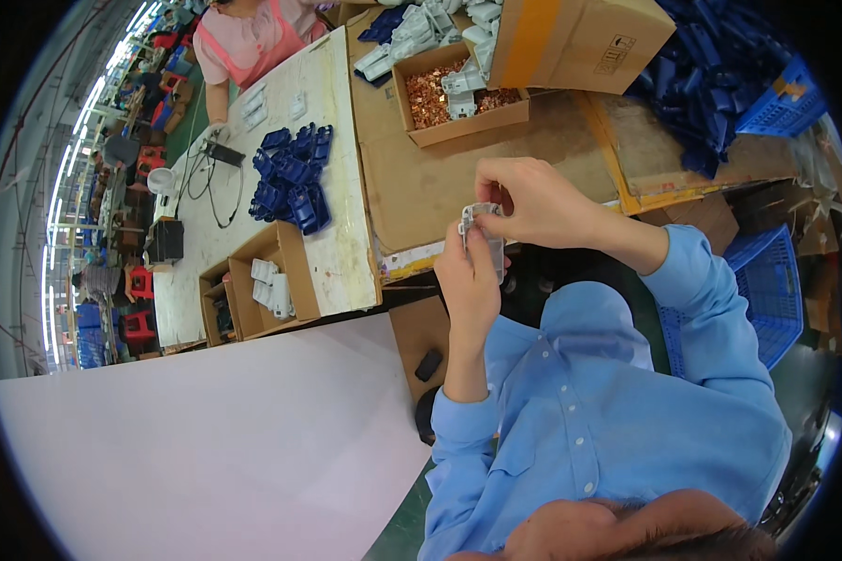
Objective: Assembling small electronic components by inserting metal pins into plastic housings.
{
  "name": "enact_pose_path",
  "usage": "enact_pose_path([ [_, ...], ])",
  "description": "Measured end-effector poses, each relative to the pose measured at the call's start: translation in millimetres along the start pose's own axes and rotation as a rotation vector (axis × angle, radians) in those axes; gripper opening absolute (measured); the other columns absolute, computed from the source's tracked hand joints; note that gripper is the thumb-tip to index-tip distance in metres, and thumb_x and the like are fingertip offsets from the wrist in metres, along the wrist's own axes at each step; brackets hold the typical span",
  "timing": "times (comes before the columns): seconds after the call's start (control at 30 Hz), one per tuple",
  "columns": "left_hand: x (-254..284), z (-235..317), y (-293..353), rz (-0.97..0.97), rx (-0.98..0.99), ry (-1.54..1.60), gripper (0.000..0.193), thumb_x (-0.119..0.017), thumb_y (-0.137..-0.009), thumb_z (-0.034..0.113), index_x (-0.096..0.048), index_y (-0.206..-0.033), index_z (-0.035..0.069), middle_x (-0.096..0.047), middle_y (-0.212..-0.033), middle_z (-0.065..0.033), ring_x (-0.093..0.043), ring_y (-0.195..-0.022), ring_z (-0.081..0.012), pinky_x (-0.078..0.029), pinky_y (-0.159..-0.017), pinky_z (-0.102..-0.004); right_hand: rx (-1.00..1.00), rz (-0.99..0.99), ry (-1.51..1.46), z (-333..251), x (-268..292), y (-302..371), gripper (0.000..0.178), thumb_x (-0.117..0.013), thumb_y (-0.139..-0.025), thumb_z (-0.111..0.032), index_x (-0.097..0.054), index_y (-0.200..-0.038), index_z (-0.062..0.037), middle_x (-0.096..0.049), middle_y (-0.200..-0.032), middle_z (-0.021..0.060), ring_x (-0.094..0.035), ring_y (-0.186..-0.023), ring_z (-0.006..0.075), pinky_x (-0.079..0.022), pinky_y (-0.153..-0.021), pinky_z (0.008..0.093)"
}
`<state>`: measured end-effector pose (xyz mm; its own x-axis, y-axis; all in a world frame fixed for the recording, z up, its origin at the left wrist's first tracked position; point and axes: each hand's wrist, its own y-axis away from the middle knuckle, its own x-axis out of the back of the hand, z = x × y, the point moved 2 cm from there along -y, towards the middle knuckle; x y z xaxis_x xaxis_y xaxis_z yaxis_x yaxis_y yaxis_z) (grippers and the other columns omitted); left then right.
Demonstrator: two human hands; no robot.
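Observation:
Above the near edge of the workbench, both my hands meet on a small light-grey plastic housing (496, 259). My left hand (471, 288) grips it from below and the left, thumb pressed against its face. From the right, my right hand (541, 202) pinches its upper end with bent thumb and forefinger. Whether a smaller part sits between those fingertips is hidden. Beyond my hands stands a carton (468, 129) of small copper-coloured pieces (428, 101), with similar grey housings (460, 92) lying on top.
Grey housings (421, 35) are heaped behind the carton, beside a tall cardboard box (571, 47). Dark-blue housings (295, 173) lie on the white table at left, near a divided carton (304, 297). Across it sits a person in pink (253, 42). Blue baskets (767, 309) stand right.

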<state>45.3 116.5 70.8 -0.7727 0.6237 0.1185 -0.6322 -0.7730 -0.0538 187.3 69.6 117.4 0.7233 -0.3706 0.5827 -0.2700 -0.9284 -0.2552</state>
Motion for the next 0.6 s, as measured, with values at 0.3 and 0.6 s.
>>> enact_pose_path([
  [0.3,-0.5,-4.9,-0.9,0.023,0.069,0.006,0.028,-0.044,-0.102,0.026,-0.058,-0.106,0.001,-0.061,-0.073,-0.0050,-0.059,-0.056,-0.0096,-0.046,-0.049,-0.0217,-0.065,-0.080,0.025,2.3,-1.5,-2.1,0.021,-0.067,-0.073,-0.017,-0.053,-0.078,-0.0024,-0.060,-0.074,0.0136,-0.060,-0.073,0.0340,-0.045,-0.061,0.0432],
  [0.6,2.3,-5.3,-1.8,-0.015,0.078,0.055,0.028,-0.049,-0.100,0.027,-0.057,-0.111,0.003,-0.061,-0.077,-0.0037,-0.059,-0.059,-0.0091,-0.046,-0.051,-0.0204,0.021,-0.129,0.055,0.4,3.6,-8.4,0.021,-0.068,-0.073,-0.012,-0.051,-0.078,-0.0009,-0.058,-0.068,0.0132,-0.057,-0.064,0.0288,-0.044,-0.057,0.0378],
])
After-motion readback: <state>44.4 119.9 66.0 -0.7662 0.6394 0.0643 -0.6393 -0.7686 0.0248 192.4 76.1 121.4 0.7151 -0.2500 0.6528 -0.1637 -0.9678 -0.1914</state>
